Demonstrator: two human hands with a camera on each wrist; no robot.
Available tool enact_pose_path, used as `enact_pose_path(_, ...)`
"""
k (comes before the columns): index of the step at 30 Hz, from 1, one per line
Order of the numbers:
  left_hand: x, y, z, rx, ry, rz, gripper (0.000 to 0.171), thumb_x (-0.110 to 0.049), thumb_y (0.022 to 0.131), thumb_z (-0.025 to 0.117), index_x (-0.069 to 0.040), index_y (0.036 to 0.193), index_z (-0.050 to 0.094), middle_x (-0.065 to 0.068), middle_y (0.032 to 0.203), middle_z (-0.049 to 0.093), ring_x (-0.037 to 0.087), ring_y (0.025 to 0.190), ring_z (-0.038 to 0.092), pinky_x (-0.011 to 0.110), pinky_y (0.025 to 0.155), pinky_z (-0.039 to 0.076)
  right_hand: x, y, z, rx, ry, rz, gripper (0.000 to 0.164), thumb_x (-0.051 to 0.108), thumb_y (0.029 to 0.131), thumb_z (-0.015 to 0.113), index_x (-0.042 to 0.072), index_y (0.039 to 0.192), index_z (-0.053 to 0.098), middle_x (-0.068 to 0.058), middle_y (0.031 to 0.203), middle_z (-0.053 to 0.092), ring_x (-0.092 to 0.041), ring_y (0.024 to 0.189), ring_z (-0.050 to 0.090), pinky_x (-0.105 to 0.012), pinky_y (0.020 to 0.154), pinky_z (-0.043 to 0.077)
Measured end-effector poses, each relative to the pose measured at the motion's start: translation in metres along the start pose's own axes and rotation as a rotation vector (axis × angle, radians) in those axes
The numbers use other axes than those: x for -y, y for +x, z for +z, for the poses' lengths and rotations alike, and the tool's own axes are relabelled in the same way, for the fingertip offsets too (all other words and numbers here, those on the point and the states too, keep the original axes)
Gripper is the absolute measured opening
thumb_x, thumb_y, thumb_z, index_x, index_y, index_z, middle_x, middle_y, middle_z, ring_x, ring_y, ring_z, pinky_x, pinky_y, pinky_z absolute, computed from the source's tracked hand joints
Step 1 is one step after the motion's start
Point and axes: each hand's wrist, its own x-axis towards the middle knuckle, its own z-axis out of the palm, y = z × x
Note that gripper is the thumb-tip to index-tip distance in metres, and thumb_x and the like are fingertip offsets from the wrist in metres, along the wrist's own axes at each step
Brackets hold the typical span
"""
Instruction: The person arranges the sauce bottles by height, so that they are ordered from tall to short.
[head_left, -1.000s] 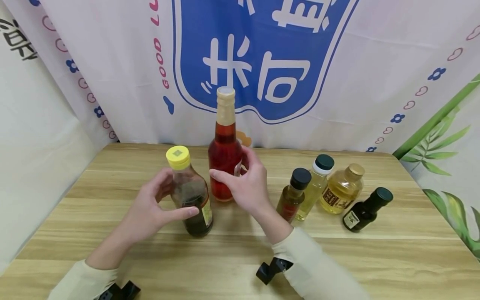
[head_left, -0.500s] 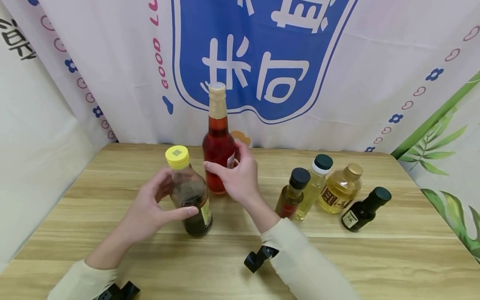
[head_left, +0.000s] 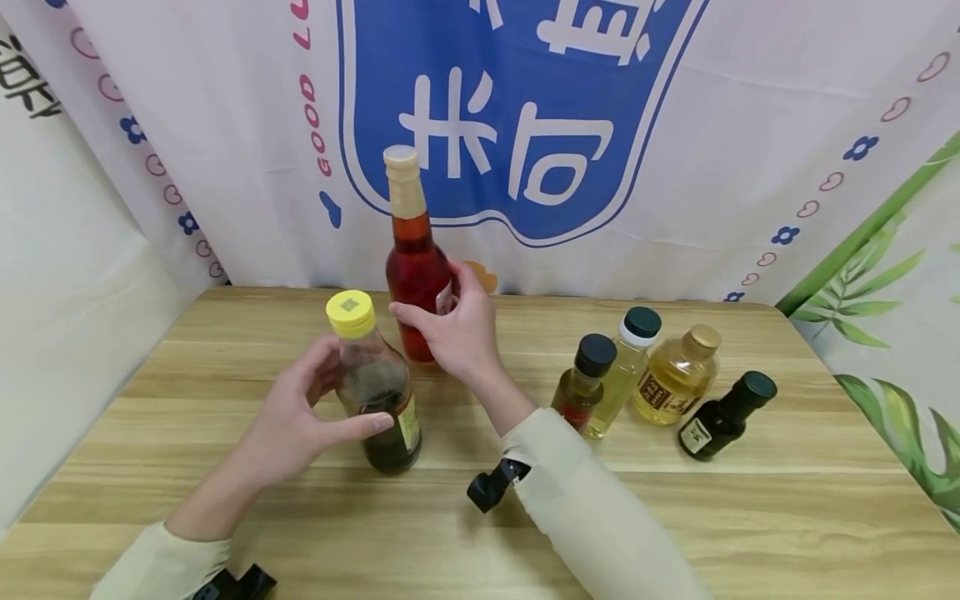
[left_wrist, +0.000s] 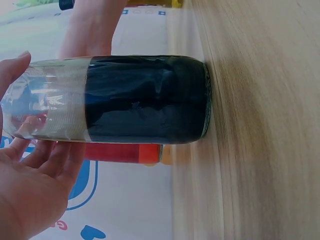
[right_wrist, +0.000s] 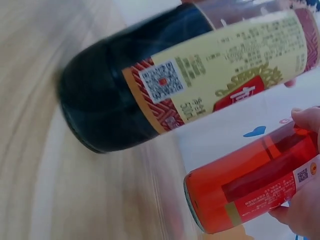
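Observation:
My left hand (head_left: pixel 296 417) holds a glass bottle of dark liquid with a yellow cap (head_left: pixel 378 400), thumb on the near side and fingers around the back. This bottle stands upright on the table, and its pale label faces the right wrist camera. Behind it, my right hand (head_left: pixel 461 325) grips a tall bottle of red liquid (head_left: pixel 414 275) with a cream-wrapped neck. The red bottle (left_wrist: pixel 125 153) is off the tabletop in the left wrist view, with a strip of backdrop below its base. It leans slightly left. In the right wrist view, its red label (right_wrist: pixel 270 197) is partly covered by fingers.
Right of the hands stand several smaller bottles: a dark-capped brown one (head_left: pixel 581 387), a slim pale-yellow one (head_left: pixel 618 387), a round golden one (head_left: pixel 678 379) and a short dark one (head_left: pixel 720 425). A printed cloth (head_left: pixel 675 167) hangs behind the wooden table (head_left: pixel 420 533).
My right hand has carried the red bottle left and back, behind the yellow-capped bottle. The left hand and its bottle have stayed nearly still.

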Motion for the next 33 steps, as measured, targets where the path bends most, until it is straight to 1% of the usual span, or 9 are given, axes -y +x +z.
enact_pose_path(5,0.001,0.000,0.000,-0.008,-0.008,0.018,0.061,-0.006,0.083,0.090,-0.009,0.133,0.056,-0.002,0.122,0.070,0.007,0.112,0.066,0.012,0.101,0.051,-0.001,0.010,0.005,-0.004,-0.036,0.037,0.073,0.031,0.087,0.089,0.019,0.149,0.053,-0.001,0.141,0.067,-0.020,0.126,0.063,-0.045,0.111,0.054)
enact_pose_path(13,0.003,-0.001,0.000,-0.013,-0.016,0.033,0.060,-0.003,0.082,0.090,-0.007,0.131,0.056,-0.003,0.120,0.070,0.006,0.112,0.066,0.012,0.101,0.052,-0.006,0.024,0.013,-0.003,-0.054,0.079,0.077,0.031,0.087,0.089,0.018,0.153,0.050,-0.003,0.147,0.065,-0.022,0.134,0.062,-0.046,0.116,0.052)
enact_pose_path(18,0.002,0.000,0.000,-0.004,-0.015,0.027,0.059,-0.005,0.083,0.089,-0.009,0.132,0.056,-0.002,0.120,0.070,0.007,0.112,0.066,0.012,0.102,0.051,-0.011,0.031,0.016,-0.003,-0.058,0.082,0.078,0.029,0.087,0.089,0.017,0.153,0.050,-0.005,0.147,0.065,-0.024,0.134,0.061,-0.046,0.116,0.052)
enact_pose_path(25,0.000,0.000,0.000,0.003,-0.008,0.009,0.060,-0.007,0.084,0.089,-0.011,0.134,0.056,0.000,0.122,0.069,0.008,0.113,0.066,0.012,0.103,0.051,-0.015,0.039,0.021,0.015,-0.095,0.082,0.080,0.030,0.088,0.088,0.015,0.155,0.048,-0.005,0.149,0.063,-0.023,0.136,0.060,-0.045,0.118,0.051)
enact_pose_path(33,0.001,0.000,0.000,0.008,-0.013,0.004,0.058,-0.008,0.084,0.089,-0.011,0.131,0.056,0.001,0.120,0.069,0.010,0.111,0.066,0.014,0.102,0.052,-0.018,0.045,0.026,0.022,-0.094,0.116,0.079,0.031,0.088,0.088,0.017,0.154,0.048,-0.005,0.151,0.062,-0.024,0.139,0.059,-0.048,0.119,0.050)
